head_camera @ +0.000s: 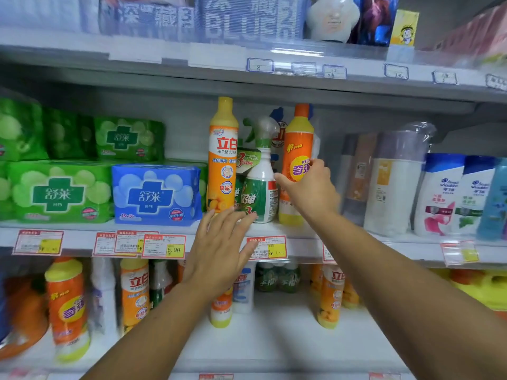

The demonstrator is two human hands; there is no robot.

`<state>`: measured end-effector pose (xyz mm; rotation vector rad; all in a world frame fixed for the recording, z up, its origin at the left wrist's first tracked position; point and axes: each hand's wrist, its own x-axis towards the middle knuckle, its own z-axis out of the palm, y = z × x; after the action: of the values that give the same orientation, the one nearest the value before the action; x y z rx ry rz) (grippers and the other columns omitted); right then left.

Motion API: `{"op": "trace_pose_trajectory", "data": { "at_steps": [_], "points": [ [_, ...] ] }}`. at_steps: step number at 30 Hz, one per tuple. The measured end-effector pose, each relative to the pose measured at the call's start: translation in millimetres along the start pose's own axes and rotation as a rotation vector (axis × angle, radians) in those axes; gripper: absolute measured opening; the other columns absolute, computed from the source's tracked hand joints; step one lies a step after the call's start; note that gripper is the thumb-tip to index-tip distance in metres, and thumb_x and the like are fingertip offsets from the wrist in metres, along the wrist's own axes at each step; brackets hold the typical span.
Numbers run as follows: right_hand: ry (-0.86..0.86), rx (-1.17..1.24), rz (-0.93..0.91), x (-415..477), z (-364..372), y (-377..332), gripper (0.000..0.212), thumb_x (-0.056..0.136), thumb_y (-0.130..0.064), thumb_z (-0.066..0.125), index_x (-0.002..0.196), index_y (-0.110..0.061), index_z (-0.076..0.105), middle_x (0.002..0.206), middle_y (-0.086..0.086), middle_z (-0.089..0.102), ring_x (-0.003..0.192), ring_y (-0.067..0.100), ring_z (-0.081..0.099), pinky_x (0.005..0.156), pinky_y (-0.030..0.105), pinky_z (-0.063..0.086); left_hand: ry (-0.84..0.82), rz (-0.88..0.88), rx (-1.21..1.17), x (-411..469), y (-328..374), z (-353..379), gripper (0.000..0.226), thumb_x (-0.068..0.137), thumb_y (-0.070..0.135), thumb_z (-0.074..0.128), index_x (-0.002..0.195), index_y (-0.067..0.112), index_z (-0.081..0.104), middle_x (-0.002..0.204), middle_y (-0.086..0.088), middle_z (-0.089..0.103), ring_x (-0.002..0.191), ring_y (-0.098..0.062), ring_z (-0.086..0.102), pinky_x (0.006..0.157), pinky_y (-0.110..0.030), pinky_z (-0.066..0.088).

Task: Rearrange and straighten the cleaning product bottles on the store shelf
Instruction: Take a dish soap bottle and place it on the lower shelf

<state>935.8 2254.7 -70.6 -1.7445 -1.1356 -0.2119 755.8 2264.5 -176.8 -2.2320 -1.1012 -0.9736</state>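
On the middle shelf (pixel 288 229), between the stacked green and blue packs (pixel 156 194) on one side and the row of shampoo bottles (pixel 439 193) on the other, three cleaning products stand in a tight group: a tall orange dish-soap bottle (pixel 222 154) with a yellow cap, a white and green spray bottle (pixel 260 185) just beside it, and an orange bottle with a yellow shoulder (pixel 297 149) to the right of that. The right hand (pixel 310 190) is wrapped around the lower middle of this last bottle, thumb on its near left side and fingers curled round its right, so the step in hand looks like turning or shifting it into line. It stands upright, perhaps leaning very slightly. The left hand (pixel 219 248) holds nothing; its fingers are spread and flat, fingertips reaching the shelf edge just in front of the dish-soap bottle and the sprayer's base. A further bottle shows partly behind the group, too hidden to identify. The next move probably calls for a small, steady twist or slide with the right hand, keeping the base flat on the shelf so the close-standing sprayer is not knocked, while the left hand closes on one of the neighbours to square it up.
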Motion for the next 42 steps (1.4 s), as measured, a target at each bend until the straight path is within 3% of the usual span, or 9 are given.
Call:
{"op": "trace_pose_trajectory", "data": {
  "at_steps": [3,7,12,19,24,27,30,38,42],
  "points": [
    [-0.057,-0.035,0.058,5,-1,0,0.075,0.072,-0.063,0.066,0.124,-0.014,0.043,0.118,0.008,0.057,0.102,0.03,0.061,0.084,0.044,0.052,0.003,0.001,-0.002,0,0,0,0.049,0.095,0.051,0.026,0.138,0.027,0.033,0.135,0.003,0.048,0.132,-0.017,0.033,0.114,-0.043,0.015],
    [-0.013,0.217,-0.067,-9,-25,4,0.063,0.07,-0.055,0.071,0.118,-0.019,0.05,0.112,0.001,0.062,0.098,0.02,0.062,0.08,0.038,0.053,0.002,0.001,0.004,0,1,1,0.048,0.095,0.05,0.028,0.138,0.028,0.031,0.135,0.004,0.047,0.133,-0.017,0.031,0.115,-0.042,0.013],
    [-0.008,0.503,-0.257,-74,-104,2,0.048,0.075,-0.044,0.073,0.114,-0.028,0.05,0.103,-0.017,0.062,0.091,-0.003,0.06,0.073,0.013,0.049,0.006,-0.007,0.008,-1,5,0,0.048,0.094,0.048,0.028,0.139,0.028,0.03,0.139,0.001,0.043,0.136,-0.018,0.027,0.116,-0.042,0.006],
    [-0.121,0.318,-0.13,-163,-107,135,0.041,0.067,-0.019,0.083,0.094,-0.033,0.055,0.086,-0.013,0.065,0.08,-0.003,0.06,0.064,0.01,0.044,0.005,0.029,0.033,2,25,1,0.051,0.094,0.043,0.027,0.141,0.022,0.031,0.147,-0.005,0.037,0.143,-0.021,0.016,0.117,-0.048,0.002],
    [-0.117,0.245,0.055,-149,-73,235,0.039,0.073,-0.012,0.078,0.087,-0.037,0.051,0.08,-0.014,0.062,0.075,-0.002,0.058,0.063,0.018,0.045,0.016,0.073,0.015,16,55,8,0.048,0.094,0.039,0.029,0.138,0.021,0.038,0.145,-0.005,0.041,0.141,-0.022,0.022,0.116,-0.048,0.004],
    [-0.101,0.185,0.145,-131,-57,277,0.038,0.076,-0.016,0.076,0.103,-0.026,0.052,0.083,-0.011,0.059,0.071,0.002,0.054,0.056,0.015,0.036,0.023,0.057,0.04,17,59,13,0.048,0.093,0.039,0.028,0.137,0.022,0.039,0.142,-0.006,0.045,0.136,-0.024,0.032,0.115,-0.05,0.01],
    [-0.11,0.14,0.253,-116,-39,307,0.042,0.076,-0.018,0.077,0.109,-0.017,0.051,0.09,-0.002,0.062,0.079,0.017,0.059,0.059,0.025,0.038,0.039,0.052,0.073,17,59,15,0.047,0.093,0.038,0.029,0.135,0.022,0.04,0.135,-0.005,0.049,0.127,-0.025,0.041,0.114,-0.048,0.015],
    [-0.177,0.051,0.404,-81,-11,336,0.052,0.074,-0.031,0.078,0.114,-0.017,0.048,0.101,0.006,0.065,0.088,0.029,0.064,0.081,0.046,0.054,0.067,0.054,0.079,17,60,17,0.045,0.094,0.036,0.03,0.134,0.021,0.04,0.129,-0.005,0.05,0.121,-0.025,0.043,0.111,-0.047,0.02],
    [-0.164,0.077,0.395,-84,-7,334,0.055,0.076,-0.026,0.077,0.12,-0.014,0.046,0.111,0.012,0.064,0.097,0.031,0.062,0.085,0.04,0.049,0.054,0.053,0.087,16,59,17,0.044,0.094,0.036,0.03,0.134,0.021,0.039,0.128,-0.005,0.05,0.12,-0.026,0.043,0.111,-0.048,0.021]
  ]
}}
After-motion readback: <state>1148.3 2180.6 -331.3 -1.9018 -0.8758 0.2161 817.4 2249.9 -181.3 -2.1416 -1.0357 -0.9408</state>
